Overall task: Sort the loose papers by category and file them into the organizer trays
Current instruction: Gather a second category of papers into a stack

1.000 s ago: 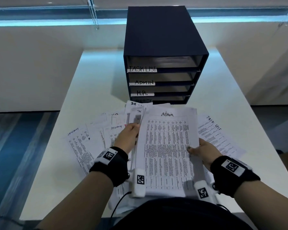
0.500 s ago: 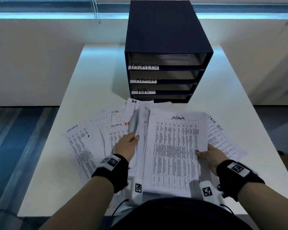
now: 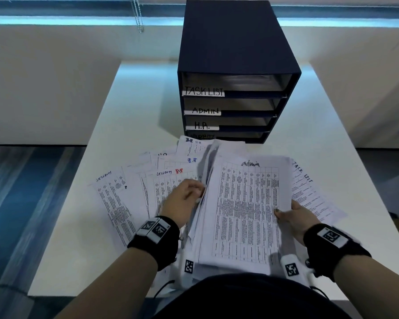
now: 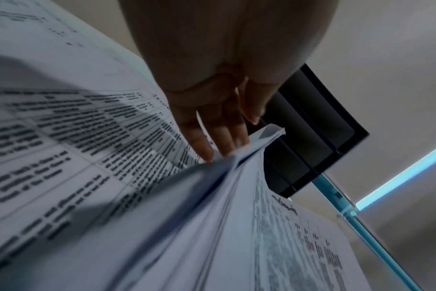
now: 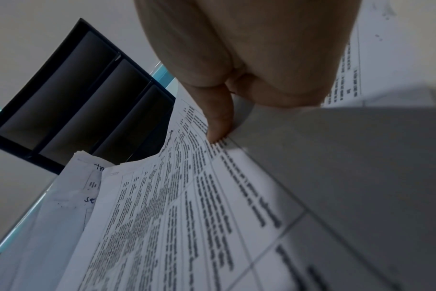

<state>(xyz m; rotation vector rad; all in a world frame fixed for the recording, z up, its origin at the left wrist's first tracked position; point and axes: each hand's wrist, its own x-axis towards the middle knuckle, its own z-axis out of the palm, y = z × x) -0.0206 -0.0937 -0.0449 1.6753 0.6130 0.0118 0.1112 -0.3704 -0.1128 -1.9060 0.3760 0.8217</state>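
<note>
Head view shows the sorting barely begun: the dark organizer (image 3: 237,72) stands at the far end of the white surface (image 3: 129,111), its trays labelled TASK LIST, ADMIN, H.R. and a partly hidden fourth, and the visible trays look empty, though their depths are dim. The right hand (image 3: 295,217) holds the right edge of a thick stack of papers (image 3: 244,210) whose top sheet is headed "admin", thumb curled over it. The left hand (image 3: 184,199) has its fingers tucked into the stack's left edge, parting sheets, as the left wrist view confirms. Loose sheets (image 3: 124,199) marked Security and H.R. lie fanned out to the left, and a Task List sheet (image 3: 309,194) lies at the right. Judging from this, nearly everything remains to be grouped and filed.
</note>
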